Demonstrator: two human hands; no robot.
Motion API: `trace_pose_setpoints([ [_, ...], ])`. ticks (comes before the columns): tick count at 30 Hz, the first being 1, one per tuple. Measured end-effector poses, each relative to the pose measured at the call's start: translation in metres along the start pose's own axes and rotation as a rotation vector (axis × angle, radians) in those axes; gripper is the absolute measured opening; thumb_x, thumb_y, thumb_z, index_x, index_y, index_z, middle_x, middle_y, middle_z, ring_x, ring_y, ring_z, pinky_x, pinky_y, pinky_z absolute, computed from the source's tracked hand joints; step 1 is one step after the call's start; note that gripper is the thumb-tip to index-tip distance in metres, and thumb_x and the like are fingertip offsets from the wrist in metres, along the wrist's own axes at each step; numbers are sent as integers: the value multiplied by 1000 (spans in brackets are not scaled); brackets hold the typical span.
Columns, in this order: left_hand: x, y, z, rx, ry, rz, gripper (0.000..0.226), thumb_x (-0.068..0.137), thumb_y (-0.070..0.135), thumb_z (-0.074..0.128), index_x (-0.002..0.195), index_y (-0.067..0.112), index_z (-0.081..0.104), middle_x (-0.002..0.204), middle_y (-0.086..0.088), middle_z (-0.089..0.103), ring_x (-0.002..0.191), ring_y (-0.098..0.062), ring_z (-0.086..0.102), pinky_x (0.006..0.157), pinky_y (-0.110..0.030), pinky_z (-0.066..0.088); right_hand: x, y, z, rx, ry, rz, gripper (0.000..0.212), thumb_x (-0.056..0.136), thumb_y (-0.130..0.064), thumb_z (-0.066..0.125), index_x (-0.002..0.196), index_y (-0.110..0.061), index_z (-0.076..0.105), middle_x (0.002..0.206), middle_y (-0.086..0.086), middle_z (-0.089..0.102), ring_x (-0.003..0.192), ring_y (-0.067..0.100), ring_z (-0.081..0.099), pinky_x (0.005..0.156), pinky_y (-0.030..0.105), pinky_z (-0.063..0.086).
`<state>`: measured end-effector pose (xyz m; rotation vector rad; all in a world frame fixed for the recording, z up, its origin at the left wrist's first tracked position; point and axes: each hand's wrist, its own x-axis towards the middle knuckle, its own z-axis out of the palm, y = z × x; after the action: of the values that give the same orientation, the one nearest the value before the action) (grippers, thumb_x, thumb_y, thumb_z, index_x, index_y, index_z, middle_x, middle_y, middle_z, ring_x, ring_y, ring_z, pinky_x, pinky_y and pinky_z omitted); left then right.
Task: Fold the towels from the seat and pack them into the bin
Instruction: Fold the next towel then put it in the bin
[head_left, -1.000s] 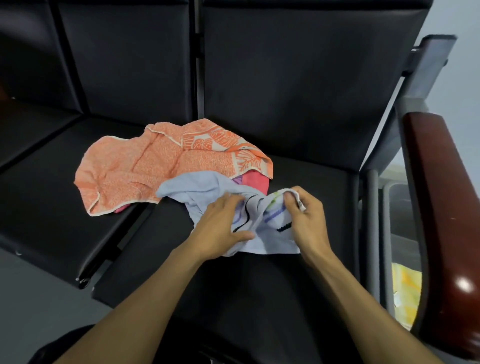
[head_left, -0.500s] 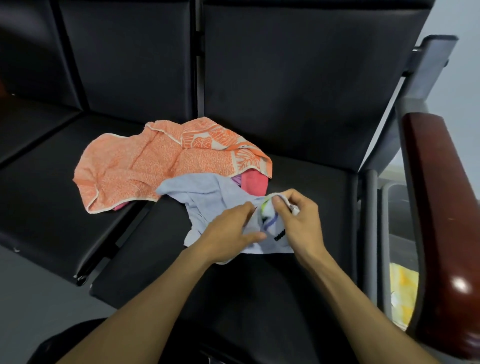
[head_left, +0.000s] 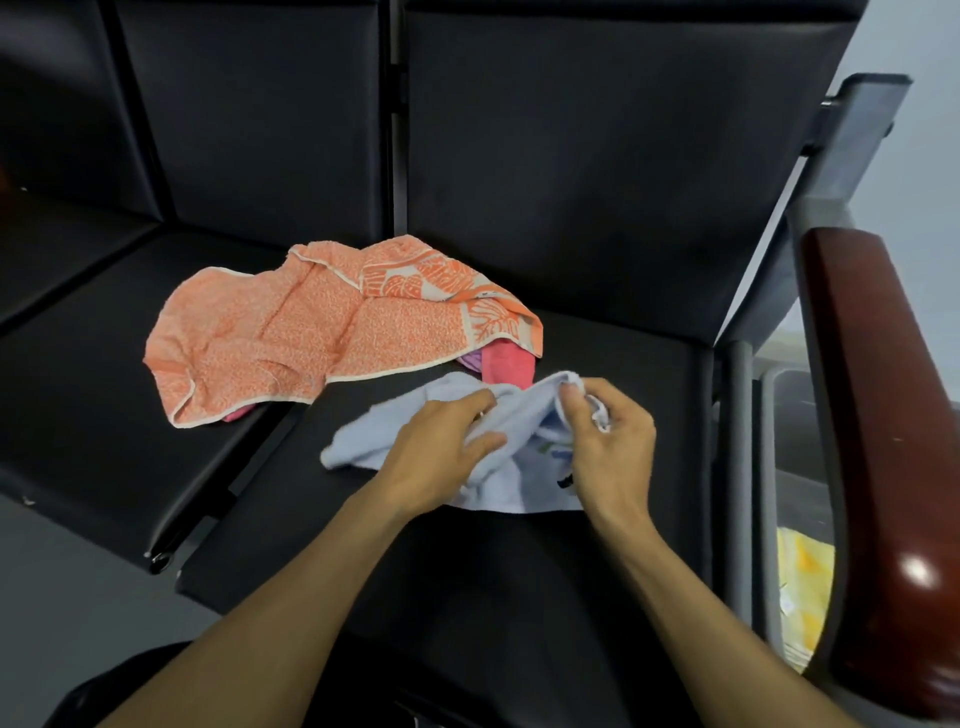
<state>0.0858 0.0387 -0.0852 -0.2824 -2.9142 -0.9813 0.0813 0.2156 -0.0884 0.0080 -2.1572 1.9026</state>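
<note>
A pale blue towel (head_left: 363, 441) lies crumpled on the black seat (head_left: 519, 597) in front of me. My left hand (head_left: 441, 452) pinches a fold of it near its middle. My right hand (head_left: 608, 441) grips a raised edge of the same towel between thumb and fingers. Behind it an orange patterned towel (head_left: 311, 338) is spread across the gap between two seats. A pink towel (head_left: 506, 364) peeks out from under the orange one. The bin (head_left: 789, 415) stands to the right, beyond the seat's frame, with something yellow (head_left: 805, 587) in it.
A glossy dark red armrest (head_left: 883, 467) runs along the right side, with a grey metal frame post (head_left: 737, 467) beside the seat. Black backrests (head_left: 571, 156) rise behind. Grey floor (head_left: 78, 597) shows at lower left.
Both hands have lifted and bunched the blue towel, drawing its edge up and to the right. The towel's striped print is now mostly hidden in the folds.
</note>
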Motion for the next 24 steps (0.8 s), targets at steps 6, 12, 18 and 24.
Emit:
trace_pose_setpoints([
  [6, 2, 10, -5, 42, 354, 137, 19, 87, 6, 57, 96, 15, 70, 102, 2, 56, 97, -20, 50, 80, -30, 45, -1, 7, 4, -144, -311, 16, 25, 87, -20, 75, 109, -28, 66, 93, -11, 71, 85, 7, 68, 73, 26, 57],
  [12, -3, 19, -2, -158, 168, 228, 31, 98, 24, 54, 128, 25, 60, 115, 12, 67, 107, -8, 61, 91, -36, 49, -4, 0, 4, -2, -161, -25, 12, 94, -5, 58, 88, -14, 62, 79, 2, 67, 73, 23, 67, 62, 47, 59],
  [18, -2, 18, -7, -129, 161, 158, 38, 95, 13, 57, 127, 31, 63, 80, 17, 63, 68, 5, 56, 66, -20, 43, 1, 7, 0, -94, -109, 14, 18, 92, -17, 68, 105, -25, 60, 89, -11, 68, 81, 7, 68, 70, 28, 57],
  [24, 1, 6, -10, -60, 236, 4, 26, 89, 23, 73, 115, 22, 69, 65, 14, 57, 62, 3, 54, 61, -10, 37, 4, 11, 3, -350, -165, 46, 6, 84, -20, 74, 82, -25, 71, 76, -13, 70, 73, 5, 67, 65, 29, 55],
])
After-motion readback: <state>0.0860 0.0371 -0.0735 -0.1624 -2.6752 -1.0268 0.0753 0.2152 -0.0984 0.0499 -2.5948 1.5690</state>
